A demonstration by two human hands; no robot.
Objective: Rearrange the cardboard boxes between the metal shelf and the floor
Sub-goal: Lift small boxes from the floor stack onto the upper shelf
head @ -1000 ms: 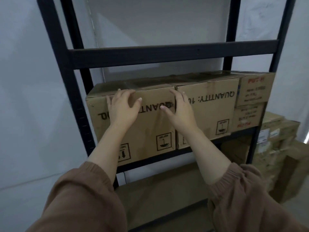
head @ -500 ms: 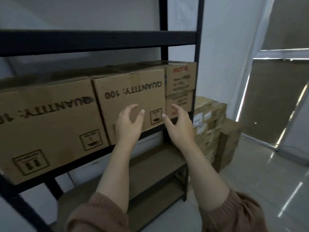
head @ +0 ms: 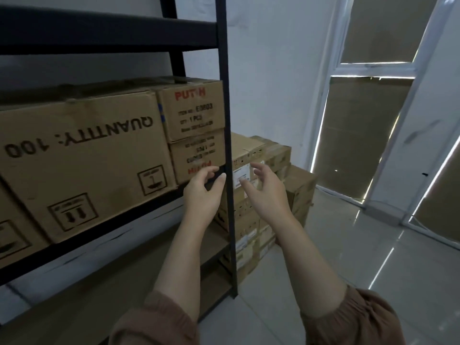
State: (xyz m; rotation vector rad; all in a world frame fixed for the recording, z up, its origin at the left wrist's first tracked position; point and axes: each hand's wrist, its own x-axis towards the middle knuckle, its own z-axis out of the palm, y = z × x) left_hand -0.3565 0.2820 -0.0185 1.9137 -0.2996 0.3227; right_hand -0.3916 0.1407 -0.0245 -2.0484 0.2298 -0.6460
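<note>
The left hand (head: pixel 202 192) is raised at centre frame, fingers loosely spread and holding nothing. Its fingertips lie in front of the bottom right corner of the lower small box (head: pixel 198 155), and whether they touch it cannot be told. The right hand (head: pixel 267 192) hangs just to its right, past the metal shelf (head: pixel 225 120) front post, also spread and empty, thumb and fingers apart. Both wrists come out of brown sleeves (head: pixel 154 322) at the bottom of the frame.

On the shelf at the left sits a large cardboard box (head: pixel 82 158) printed "QUANTITY: 100" upside down. Right of it, against the post, the upper small box (head: pixel 193 109) with red lettering rests on the lower small box, whose print is inverted. Behind the right hand, right of the shelf, a stack of cardboard boxes (head: pixel 263 150) stands on the glossy tiled floor (head: pixel 348 245). Covered window panes (head: pixel 361 135) fill the right of the frame.
</note>
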